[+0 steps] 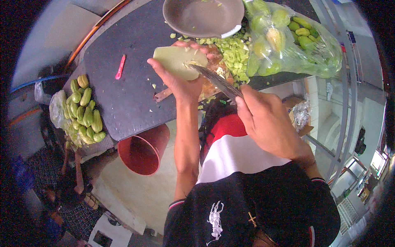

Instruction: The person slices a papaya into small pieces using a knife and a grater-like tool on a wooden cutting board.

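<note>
My left hand [184,87] cradles a pale green, smooth cut half of a fruit [173,59], palm up, its fingers curled round the far side. In my right hand [267,117] is a knife [218,82] with a dark, streaked blade. The blade's tip end touches the fruit's right side, where a few pale scraps cling. Beneath and to the right, a wooden chopping board [219,68] lies partly hidden under my left hand. Chopped light green pieces [235,57] are heaped at its right edge.
A grey-brown bowl [201,18] stands at the far side of the dark table [135,99]. A clear bag [296,53] of green fruit lies to the right. A pink-handled tool [121,66] rests at left, near piled green vegetables [85,111]. Below the edge is a red bin [140,152].
</note>
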A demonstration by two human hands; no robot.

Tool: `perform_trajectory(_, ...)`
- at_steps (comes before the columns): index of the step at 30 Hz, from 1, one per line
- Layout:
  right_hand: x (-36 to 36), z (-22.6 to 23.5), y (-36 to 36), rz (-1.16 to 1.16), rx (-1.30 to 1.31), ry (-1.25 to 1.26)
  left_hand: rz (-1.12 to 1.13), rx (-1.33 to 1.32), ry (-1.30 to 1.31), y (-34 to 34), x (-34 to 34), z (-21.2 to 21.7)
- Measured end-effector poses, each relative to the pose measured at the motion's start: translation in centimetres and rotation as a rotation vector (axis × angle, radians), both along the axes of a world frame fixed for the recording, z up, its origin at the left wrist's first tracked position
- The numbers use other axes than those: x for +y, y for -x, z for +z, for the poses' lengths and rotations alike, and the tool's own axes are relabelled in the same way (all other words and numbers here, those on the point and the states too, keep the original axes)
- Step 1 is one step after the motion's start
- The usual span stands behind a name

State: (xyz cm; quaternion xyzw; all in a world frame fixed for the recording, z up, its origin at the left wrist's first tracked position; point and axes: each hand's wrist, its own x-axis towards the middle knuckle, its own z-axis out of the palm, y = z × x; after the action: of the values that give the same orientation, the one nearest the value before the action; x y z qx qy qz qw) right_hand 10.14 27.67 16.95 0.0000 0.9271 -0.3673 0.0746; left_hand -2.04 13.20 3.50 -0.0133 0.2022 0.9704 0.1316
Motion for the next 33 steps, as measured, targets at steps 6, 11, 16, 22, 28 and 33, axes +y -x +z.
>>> perform_trajectory(6, -0.2, -0.5, 0.4, 0.010, -0.053, -0.044, 0.020, -0.026, 0.045, -0.1, 0.7, 1.2)
perform_trajectory(11, -0.5, -0.6, 0.7, 0.041, -0.137, -0.135, 0.003, -0.014, 0.069, 0.0, 0.2, 0.0)
perform_trajectory(16, -0.4, -1.5, 0.4, 0.136, -0.145, -0.267, 0.010, -0.086, 0.128, -0.2, 0.4, -0.7)
perform_trajectory(22, 0.5, -2.1, 0.5, 0.180, -0.126, -0.297, 0.011, -0.134, 0.195, -0.4, 0.3, -0.3)
perform_trajectory(28, 0.9, -2.9, 1.0, 0.265, -0.087, -0.333, 0.230, -0.105, 0.413, -1.0, 1.2, 0.4)
perform_trajectory(33, 2.1, -3.5, 1.3, 0.234, -0.082, -0.029, 0.431, 0.140, 0.524, -1.3, 1.1, -0.1)
